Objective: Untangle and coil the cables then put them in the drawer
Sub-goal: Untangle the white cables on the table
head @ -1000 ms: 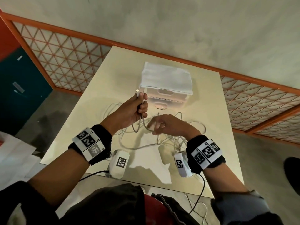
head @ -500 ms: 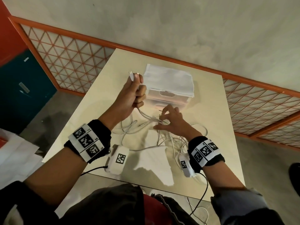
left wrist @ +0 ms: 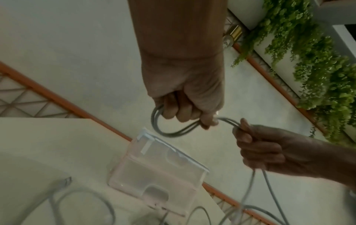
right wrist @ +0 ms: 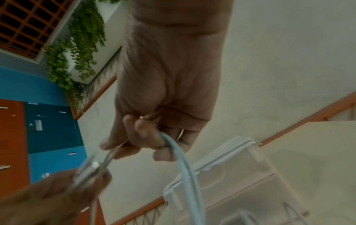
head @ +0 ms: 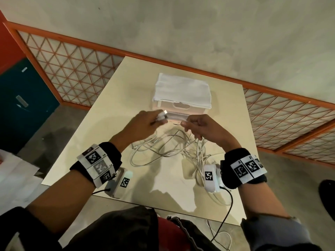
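Observation:
A tangle of white cables (head: pixel 168 147) lies on the cream table (head: pixel 112 105) in front of a small translucent drawer unit (head: pixel 181 98). My left hand (head: pixel 145 122) is raised above the tangle, fingers curled round a small coil of white cable (left wrist: pixel 173 129) with its plug end (head: pixel 164 113) sticking out. My right hand (head: pixel 197 125) is close beside it and pinches the same cable (right wrist: pixel 179 152), whose strands hang down to the pile. In the left wrist view the right hand (left wrist: pixel 269 150) grips the strands. Both drawers look closed.
A folded white cloth (head: pixel 183 87) covers the top of the drawer unit. An orange-framed lattice railing (head: pixel 72 66) runs behind the table. White paper (head: pixel 12 171) lies on the floor at the left. Loose cable hangs over the table's near edge (head: pixel 217 196).
My left hand came down and right from beside the drawer unit. My right hand lifted off the pile, closed on the cable, and now meets the left hand above the tangle.

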A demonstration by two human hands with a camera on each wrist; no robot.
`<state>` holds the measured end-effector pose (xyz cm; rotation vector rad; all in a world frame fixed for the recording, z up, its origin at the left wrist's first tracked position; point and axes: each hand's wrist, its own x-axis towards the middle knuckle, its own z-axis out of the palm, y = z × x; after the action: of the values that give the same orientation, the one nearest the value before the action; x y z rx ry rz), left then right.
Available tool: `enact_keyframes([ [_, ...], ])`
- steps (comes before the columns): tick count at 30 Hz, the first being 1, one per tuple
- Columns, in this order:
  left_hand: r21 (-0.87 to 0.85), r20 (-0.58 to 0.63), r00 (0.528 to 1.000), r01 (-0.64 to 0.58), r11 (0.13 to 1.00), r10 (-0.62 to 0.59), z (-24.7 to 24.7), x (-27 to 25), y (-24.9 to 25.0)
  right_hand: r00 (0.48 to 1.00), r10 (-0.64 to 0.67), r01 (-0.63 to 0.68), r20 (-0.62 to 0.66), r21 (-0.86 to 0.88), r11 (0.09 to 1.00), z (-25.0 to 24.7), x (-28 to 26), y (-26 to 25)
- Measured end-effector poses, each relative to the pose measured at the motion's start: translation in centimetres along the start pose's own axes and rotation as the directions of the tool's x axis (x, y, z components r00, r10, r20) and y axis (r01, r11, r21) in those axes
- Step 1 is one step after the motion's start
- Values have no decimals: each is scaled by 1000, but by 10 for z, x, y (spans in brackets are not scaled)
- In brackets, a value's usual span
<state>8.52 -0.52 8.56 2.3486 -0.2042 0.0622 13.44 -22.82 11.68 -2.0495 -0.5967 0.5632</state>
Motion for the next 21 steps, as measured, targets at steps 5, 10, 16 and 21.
enact_keyframes([
  [5,33,-437,899,-6,999,20,-24,3,-12,991,130,-132,-29,-68,989,-2,-16,30],
  [10,92,-445,865,300,949,-231,-31,5,-43,986,118,-122,-119,-22,992,-17,-26,46],
  [16,68,-135,908,407,911,-396,-15,0,-43,974,40,-112,-224,-319,941,-26,-18,23],
  [21,-402,-8,994,97,911,-109,-12,-2,21,998,52,-65,-45,-404,912,-5,-16,-11],
])
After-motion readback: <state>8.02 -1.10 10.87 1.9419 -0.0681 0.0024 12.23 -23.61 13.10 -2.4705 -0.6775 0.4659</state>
